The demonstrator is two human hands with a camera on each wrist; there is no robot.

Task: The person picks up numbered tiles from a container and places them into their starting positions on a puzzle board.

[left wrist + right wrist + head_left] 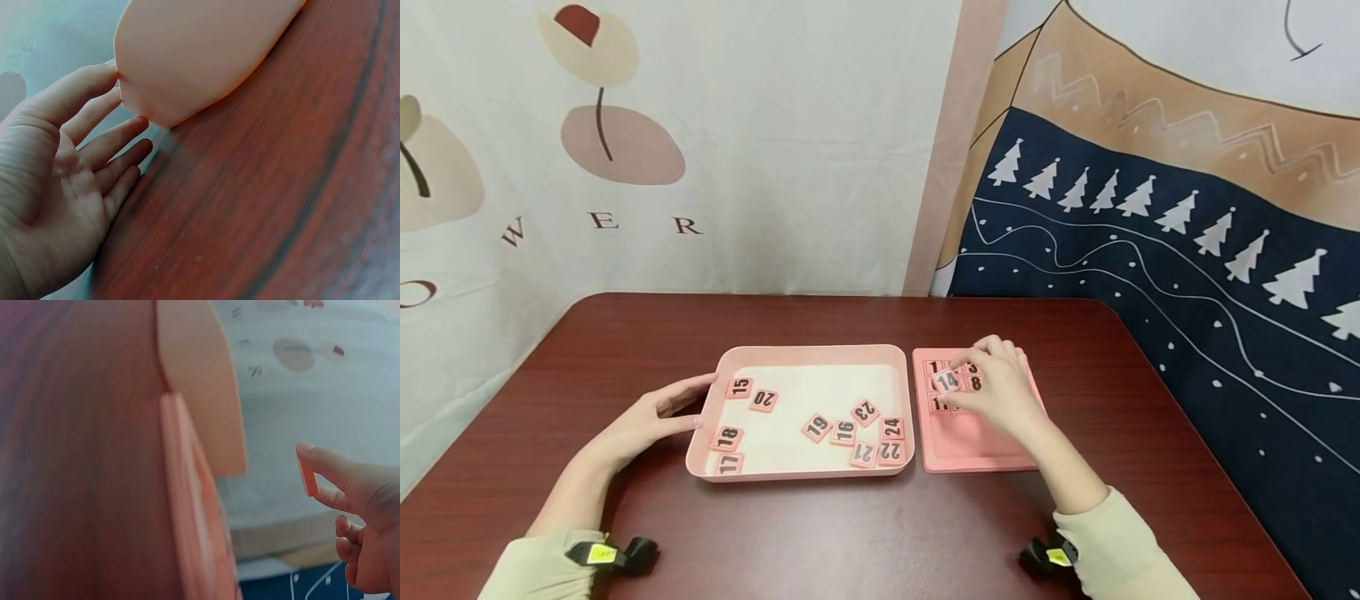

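Note:
My right hand [998, 385] pinches a small square number tile [947, 382] marked 14 between thumb and fingertips. It holds the tile over the pink square board [973, 442], where rows of numbered tiles fill the upper part, some hidden behind the hand. In the right wrist view the tile [307, 477] shows edge-on, raised off the board. My left hand [643, 423] is at the left side of a pink tray [812, 355], its fingers extended and fingertips against the outer wall. The tray wall [187, 56] fills the top of the left wrist view.
Loose number tiles lie in the tray, among them 15 [739, 388], 20 [764, 400], 19 [816, 427] and 24 [892, 427], some turned upside down. Tray and board stand side by side on a dark red wooden table [842, 542]. Printed cloths [805, 167] hang behind it.

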